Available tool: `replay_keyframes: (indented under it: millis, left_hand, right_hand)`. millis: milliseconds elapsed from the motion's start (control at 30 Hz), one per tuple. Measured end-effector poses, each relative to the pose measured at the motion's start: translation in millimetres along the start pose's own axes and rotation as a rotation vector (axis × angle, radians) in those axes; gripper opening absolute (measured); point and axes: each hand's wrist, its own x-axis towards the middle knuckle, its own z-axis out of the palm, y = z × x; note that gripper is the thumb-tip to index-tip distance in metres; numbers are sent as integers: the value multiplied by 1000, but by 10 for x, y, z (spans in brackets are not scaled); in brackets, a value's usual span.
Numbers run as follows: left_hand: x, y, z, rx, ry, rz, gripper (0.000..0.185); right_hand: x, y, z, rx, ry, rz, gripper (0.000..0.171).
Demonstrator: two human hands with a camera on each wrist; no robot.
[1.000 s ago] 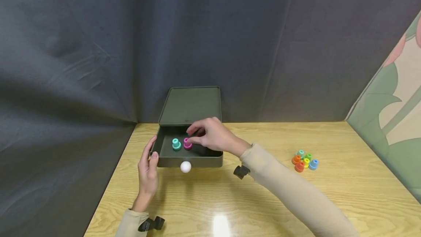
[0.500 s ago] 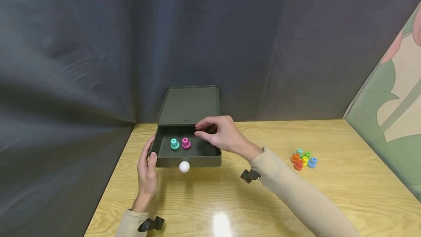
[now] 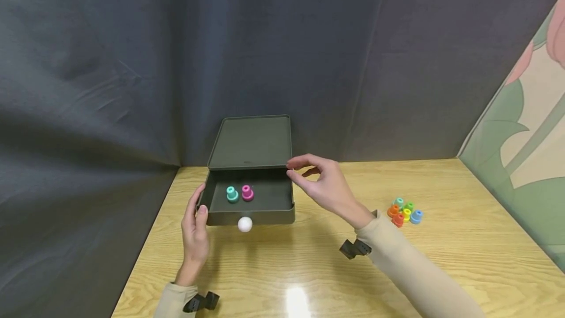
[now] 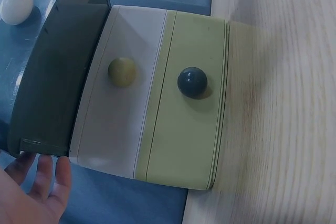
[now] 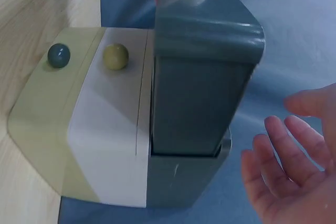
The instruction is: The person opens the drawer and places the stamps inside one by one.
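Hands at the open drawer [image 3: 251, 212]
Left hand [image 3: 196, 232] steadies its corner, fingers straight; right hand [image 3: 324, 188], loosely spread and empty, hovers beside 2 pegs [image 3: 240, 194].

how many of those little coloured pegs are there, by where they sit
pegs in the open drawer: 2, a teal peg and a magenta peg
pegs in the cluster on the table: 6, namely teal, green, orange, yellow, red and blue
total: 8

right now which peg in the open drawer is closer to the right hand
The pink peg: it stands right of the teal peg, on the right hand's side.
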Motion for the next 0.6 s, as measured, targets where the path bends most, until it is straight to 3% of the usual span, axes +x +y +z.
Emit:
replay_keyframes:
  millis: [400,600]
  left_hand:
    - [6,2,-14,-18,-7,-4,46]
    - [11,-3,-14,-14,-2,-16,46]
  right_hand:
    - [-370,173,-396,-107,66,99,20]
    - [-667,295,-659,-188,89,201,23]
